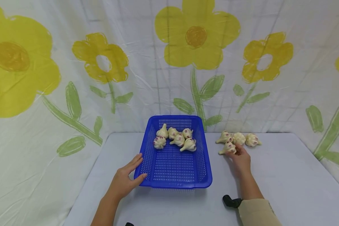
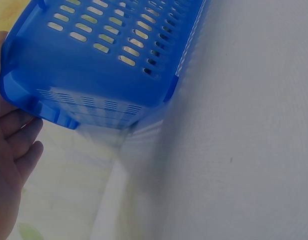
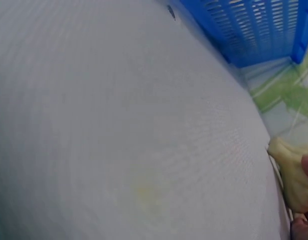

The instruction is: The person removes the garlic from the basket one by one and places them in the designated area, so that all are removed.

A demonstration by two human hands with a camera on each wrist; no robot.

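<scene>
Several white garlic bulbs [image 1: 178,140] with purple marks lie in the far half of a blue plastic basket [image 1: 173,185] in the head view. My left hand [image 1: 123,182] rests at the basket's near left corner, fingers fairly straight along its side and thumb at the rim. The left wrist view shows the left hand [image 2: 13,145] beside the basket's rim [image 2: 43,112]. To the right of the basket, my right hand [image 1: 241,160] pinches a garlic bulb [image 1: 228,148]. Part of that garlic bulb [image 3: 291,175] shows at the right wrist view's edge, with fingertips on it.
More garlic bulbs [image 1: 239,139] sit just behind the right hand, near the far edge of the white table [image 1: 282,175]. Behind the table hangs a white curtain [image 1: 141,94] with yellow flowers. A black device [image 1: 231,201] is at the right wrist.
</scene>
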